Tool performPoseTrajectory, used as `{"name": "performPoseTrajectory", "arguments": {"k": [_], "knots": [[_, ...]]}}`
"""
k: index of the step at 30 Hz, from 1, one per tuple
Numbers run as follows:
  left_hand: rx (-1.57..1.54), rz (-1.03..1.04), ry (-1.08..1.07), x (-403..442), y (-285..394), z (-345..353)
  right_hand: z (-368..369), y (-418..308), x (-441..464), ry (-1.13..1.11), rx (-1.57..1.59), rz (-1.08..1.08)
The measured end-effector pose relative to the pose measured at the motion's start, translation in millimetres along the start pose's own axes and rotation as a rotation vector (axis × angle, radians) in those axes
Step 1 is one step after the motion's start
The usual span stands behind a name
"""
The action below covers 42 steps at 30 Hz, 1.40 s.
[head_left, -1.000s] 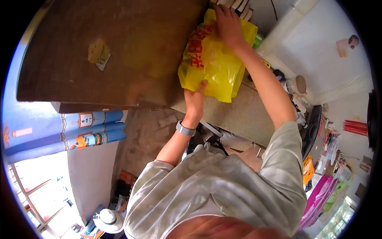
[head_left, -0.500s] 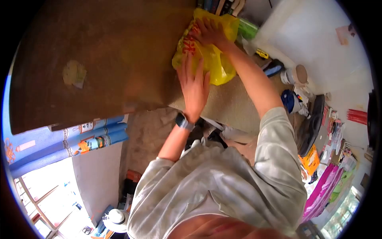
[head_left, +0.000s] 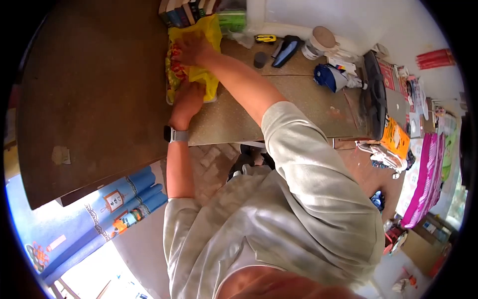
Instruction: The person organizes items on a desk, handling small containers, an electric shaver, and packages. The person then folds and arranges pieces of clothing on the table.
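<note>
While your right hand [head_left: 194, 49] lies with fingers spread on the yellow bag [head_left: 204, 75], your left hand [head_left: 188, 99] touches its near end; whether the left grips cannot be told. The bag, contents obscured, rests on the desk [head_left: 234, 119] beside books [head_left: 186, 12].

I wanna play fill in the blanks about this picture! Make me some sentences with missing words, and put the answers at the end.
The plastic bag touched by the left hand and the right hand is coloured ____.
The smartwatch is worn on the wearer's own ____ side.
The main colour of the curtain is ____.

Missing words: yellow; left; blue.
</note>
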<state>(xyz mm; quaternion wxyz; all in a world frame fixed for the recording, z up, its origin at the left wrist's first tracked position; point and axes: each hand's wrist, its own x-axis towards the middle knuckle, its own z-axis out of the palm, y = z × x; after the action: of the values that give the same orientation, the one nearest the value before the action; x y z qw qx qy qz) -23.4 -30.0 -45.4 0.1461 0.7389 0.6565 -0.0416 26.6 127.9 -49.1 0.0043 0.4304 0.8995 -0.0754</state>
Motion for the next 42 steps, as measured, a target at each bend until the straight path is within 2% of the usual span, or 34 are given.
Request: {"name": "performPoseTrajectory", "arguments": {"k": [1, 2, 3, 4, 5, 6, 7, 8, 9, 10, 12, 13, 16, 18, 20, 22, 24, 26, 28, 30, 31, 33, 34, 36, 37, 39, 40, 42], "knots": [[0.008, 0.014, 0.007, -3, 13, -16, -9, 0, -4, 0.005, 0.016, 0.022], [-0.093, -0.1, 0.05, -12, 26, -30, -13, 0, -12, 0.01, 0.015, 0.039], [-0.198, -0.21, 0.085, -22, 40, -36, -17, -2, -25, 0.102, 0.07, 0.014], [-0.201, -0.193, 0.077, -30, 52, -28, -19, -5, -41, 0.192, 0.122, -0.013], [-0.217, -0.158, 0.414, -37, 63, -16, -20, -5, -60, 0.378, 0.227, 0.002], [-0.23, -0.121, 0.761, -39, 73, -10, -29, 4, -73, 0.383, 0.221, 0.009], [-0.23, -0.12, 0.762, -43, 88, -10, -39, 15, -88, 0.411, 0.367, -0.096], [-0.304, -0.053, 0.951, -50, 104, -10, -43, 23, -106, 0.431, 0.523, -0.202], [-0.376, 0.022, 1.15, -50, 112, -11, -41, 34, -123, 0.554, 0.562, -0.213], [-0.372, 0.018, 1.157, -45, 113, -12, -40, 47, -139, 0.676, 0.598, -0.226], [-0.06, 0.02, 0.731, -40, 111, -10, -44, 62, -169, 0.709, 0.775, -0.15], [-0.101, 0.051, 0.672, -28, 100, 8, -41, 76, -181, 0.781, 0.681, -0.11], [0.045, 0.05, 0.582, -17, 92, 17, -15, 128, -210, 0.865, 0.519, 0.101], [-0.025, 0.056, 0.601, -13, 89, 6, 6, 157, -226, 0.748, 0.628, 0.337], [-0.245, 0.094, 0.699, -8, 86, -9, 15, 166, -233, 0.697, 0.638, 0.34], [-0.315, 0.054, 0.666, -3, 69, -6, 20, 171, -238, 0.662, 0.624, 0.359], [-0.388, 0.029, 0.623, 6, 51, -5, 26, 170, -244, 0.644, 0.757, 0.337], [-0.46, -0.099, 0.368, 13, 37, -4, 16, 181, -252, 0.657, 0.724, 0.323], [-0.457, -0.078, 0.349, 17, 34, -7, -8, 201, -252, 0.908, 0.482, 0.352], [-0.566, -0.081, 0.421, 7, 39, -18, -26, 238, -247, 1.053, 0.135, 0.389], [-0.558, -0.068, 0.423, 5, 46, -25, -37, 258, -241, 1.065, 0.134, 0.398], [-0.23, -0.105, 0.773, -4, 72, -32, -55, 293, -236, 0.94, -0.117, 0.268], [-0.232, -0.1, 0.768, -8, 86, -41, -58, 310, -232, 0.937, -0.119, 0.274], [-0.371, 0.012, 0.914, -12, 115, -56, -62, 339, -225, 0.448, 0.058, 0.405], [-0.443, 0.101, 0.91, -6, 127, -52, -66, 345, -222, 0.439, 0.059, 0.408], [-0.684, 0.183, 0.697, 12, 154, -39, -79, 353, -216, 0.304, 0.048, 0.303], [-0.697, 0.194, 0.64, 22, 170, -35, -86, 349, -214, 0.296, 0.051, 0.3], [-0.656, 0.238, 0.59, 54, 196, -21, -95, 341, -211, 0.156, 0.062, 0.427]]}}
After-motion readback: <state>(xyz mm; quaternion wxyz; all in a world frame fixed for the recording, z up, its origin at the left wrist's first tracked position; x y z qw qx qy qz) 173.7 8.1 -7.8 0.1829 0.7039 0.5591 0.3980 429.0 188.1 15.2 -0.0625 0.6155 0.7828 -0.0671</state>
